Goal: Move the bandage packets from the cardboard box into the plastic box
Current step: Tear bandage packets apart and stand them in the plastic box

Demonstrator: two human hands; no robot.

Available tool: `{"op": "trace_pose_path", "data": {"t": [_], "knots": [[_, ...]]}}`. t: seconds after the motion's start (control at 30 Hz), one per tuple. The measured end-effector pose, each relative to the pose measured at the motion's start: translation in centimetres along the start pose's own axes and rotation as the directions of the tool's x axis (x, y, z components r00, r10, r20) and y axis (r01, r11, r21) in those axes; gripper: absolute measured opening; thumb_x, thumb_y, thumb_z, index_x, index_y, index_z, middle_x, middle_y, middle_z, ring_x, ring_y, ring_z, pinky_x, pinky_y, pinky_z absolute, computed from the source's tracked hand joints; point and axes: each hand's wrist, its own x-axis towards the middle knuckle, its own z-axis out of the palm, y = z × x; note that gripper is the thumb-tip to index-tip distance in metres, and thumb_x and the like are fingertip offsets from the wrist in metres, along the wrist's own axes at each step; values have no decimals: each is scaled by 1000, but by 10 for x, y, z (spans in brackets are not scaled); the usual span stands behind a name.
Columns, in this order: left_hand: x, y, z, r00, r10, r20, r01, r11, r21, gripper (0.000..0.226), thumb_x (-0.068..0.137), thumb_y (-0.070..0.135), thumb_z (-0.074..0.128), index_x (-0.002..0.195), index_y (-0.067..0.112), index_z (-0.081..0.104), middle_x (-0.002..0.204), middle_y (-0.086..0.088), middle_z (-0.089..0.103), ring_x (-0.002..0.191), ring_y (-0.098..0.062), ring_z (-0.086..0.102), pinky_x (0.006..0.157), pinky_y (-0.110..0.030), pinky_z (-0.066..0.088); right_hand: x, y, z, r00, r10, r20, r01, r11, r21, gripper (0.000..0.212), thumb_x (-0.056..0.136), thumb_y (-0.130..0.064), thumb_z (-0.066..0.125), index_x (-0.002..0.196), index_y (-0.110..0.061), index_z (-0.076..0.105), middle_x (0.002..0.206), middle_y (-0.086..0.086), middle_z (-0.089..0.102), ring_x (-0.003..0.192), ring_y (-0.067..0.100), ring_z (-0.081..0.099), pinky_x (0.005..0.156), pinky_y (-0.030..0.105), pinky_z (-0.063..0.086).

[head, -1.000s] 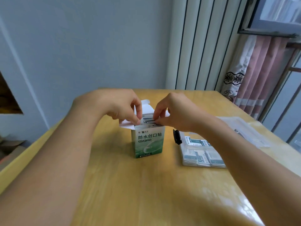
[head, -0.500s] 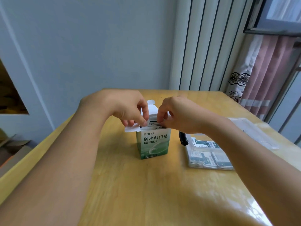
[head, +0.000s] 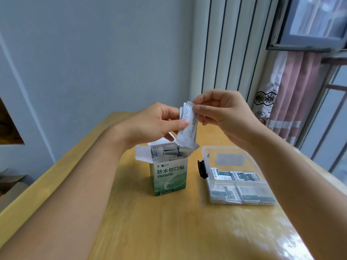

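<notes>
A green and white cardboard box (head: 170,178) stands upright on the wooden table (head: 169,226), flaps open, with several bandage packets showing inside. Above its opening, my left hand (head: 155,123) and my right hand (head: 223,113) both pinch a small stack of white bandage packets (head: 187,128), the left from the side, the right at the top. To the right lies a clear plastic box (head: 234,175) with a black latch (head: 201,169); packets lie in a row along its near part.
A grey wall rises behind the table. White vertical panels (head: 225,53) stand at the far corner. Pink curtains (head: 293,102) and a window frame lie to the right. Cardboard (head: 11,184) sits on the floor at the left.
Both hands were at the cardboard box's opening; they have lifted a stack of packets up out of it. The camera view has also shifted.
</notes>
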Motion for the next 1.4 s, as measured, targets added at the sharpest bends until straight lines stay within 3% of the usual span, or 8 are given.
{"op": "trace_pose_path", "data": {"t": [0.23,0.47,0.53,0.67,0.8,0.93,1.2,1.4], "knots": [[3,16,27,999,-34,23,41,903,-429,32,110,18,33,124,18,61,89,-10,74,89,-32,75,72,-42,61,-2,-20,-9,999,10,-52,-15,996,-90,21,83,2,76,103,-2,73,70,5,71,58,13,61,56,22,53],[5,26,47,996,-71,58,89,906,-414,19,94,25,62,110,17,57,81,-5,52,61,-16,51,48,-25,38,-4,-29,-17,987,102,-128,-109,993,-52,12,84,5,72,95,-1,72,59,6,64,47,13,57,50,23,52],[4,32,55,985,-87,150,163,765,-623,6,98,18,50,96,15,54,72,-1,38,54,-10,31,42,-19,19,-6,-32,-16,993,88,-84,-91,995,-43,12,88,-13,74,93,-2,73,60,4,62,49,13,56,49,24,51],[3,32,64,938,31,345,315,336,-888,37,95,28,42,106,5,69,72,2,30,57,-6,20,38,-14,16,-12,-44,-22,999,-28,-44,15,963,-268,31,99,-33,58,105,-9,75,85,-2,66,58,-4,60,48,14,47],[4,26,65,908,120,402,373,207,-904,61,96,56,41,111,2,65,77,3,25,59,-6,21,38,-14,22,-13,-48,-35,994,-27,107,78,865,-496,24,101,-18,55,117,-12,72,103,-1,75,84,5,73,69,17,58],[4,29,66,935,-33,354,348,283,-894,64,99,60,37,110,4,67,73,3,30,56,-6,20,37,-14,18,-10,-45,-39,977,-63,204,176,775,-607,28,97,-6,60,121,-16,71,106,-6,75,92,-1,71,84,17,57],[8,33,84,978,-196,66,179,642,-746,67,103,61,25,108,14,73,80,-9,52,52,-15,43,38,-20,29,-8,-40,-42,982,-80,171,168,783,-599,24,93,-2,65,112,-13,74,90,1,76,76,12,75,72,28,62],[8,35,91,964,-242,-111,81,662,-745,71,106,55,25,83,13,78,68,-9,59,49,-15,45,37,-20,31,-11,-41,-24,980,-128,150,197,579,-791,18,97,-15,62,106,-10,77,96,2,77,85,15,73,81,34,60]]}}
